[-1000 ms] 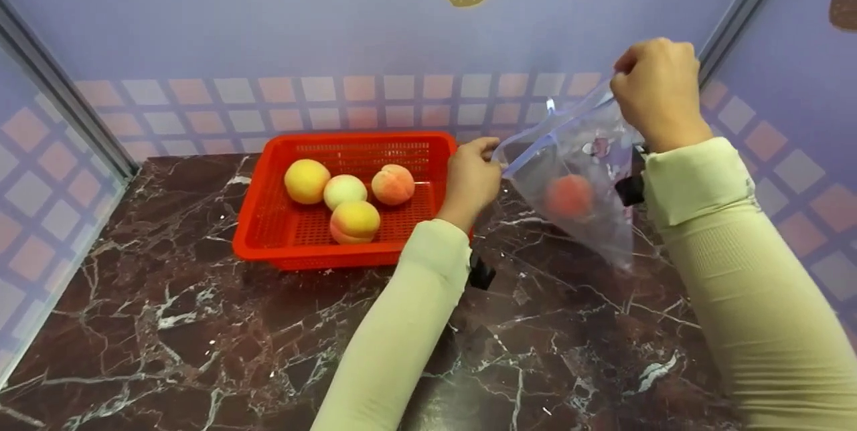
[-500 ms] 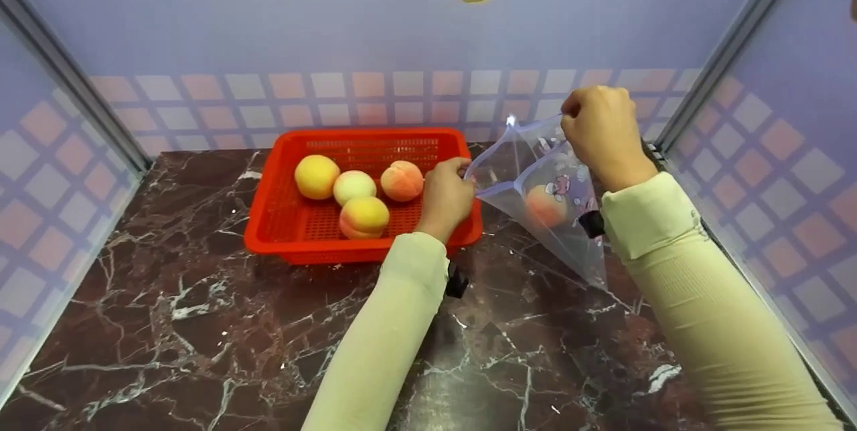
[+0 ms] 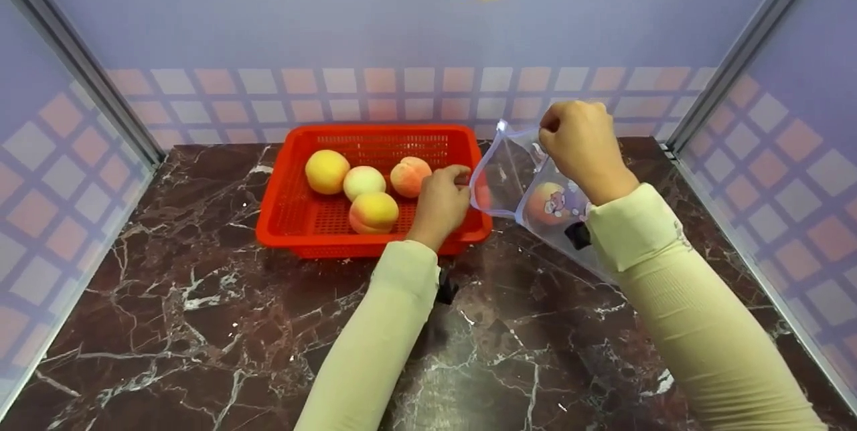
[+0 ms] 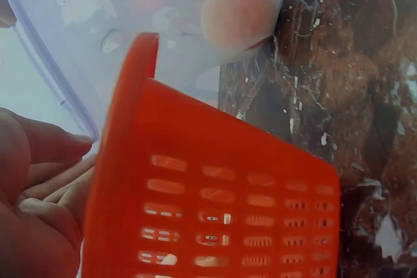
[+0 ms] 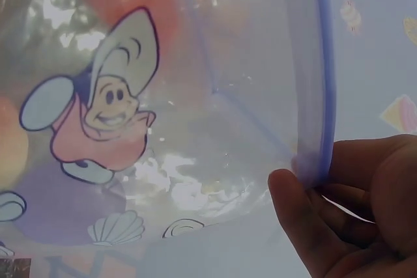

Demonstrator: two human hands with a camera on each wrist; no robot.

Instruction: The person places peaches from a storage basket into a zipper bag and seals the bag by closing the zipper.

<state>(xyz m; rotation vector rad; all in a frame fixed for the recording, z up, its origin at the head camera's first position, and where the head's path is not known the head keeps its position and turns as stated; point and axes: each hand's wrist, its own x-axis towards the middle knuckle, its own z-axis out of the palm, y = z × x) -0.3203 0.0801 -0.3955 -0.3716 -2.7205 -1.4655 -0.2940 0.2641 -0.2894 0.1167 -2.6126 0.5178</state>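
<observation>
A clear zip bag (image 3: pixel 499 180) with cartoon prints and a lilac zip strip hangs with its mouth spread apart. My right hand (image 3: pixel 581 143) pinches its upper right rim between thumb and finger, plain in the right wrist view. Inside lies one peach (image 3: pixel 548 203), low in the bag. My left hand (image 3: pixel 443 202) is over the basket's right side, fingers loosely bent with a gap between finger and thumb. Its fingertips (image 4: pixel 81 142) are right at the bag's zip edge. Left of that hand, several peaches (image 3: pixel 373 212) lie in the red plastic basket (image 3: pixel 281 233).
Dark red marbled stone covers the tabletop (image 3: pixel 268 337) in front of the basket. A lilac wall (image 3: pixel 375 23) with printed tiles stands behind, with side walls at left and right. The basket's raised right rim (image 4: pixel 120 115) is beside my left hand.
Both hands and the bag have moved left and lower, bringing the bag mouth beside the basket's right rim. The mouth has spread wider, and my left fingers have loosened at its edge.
</observation>
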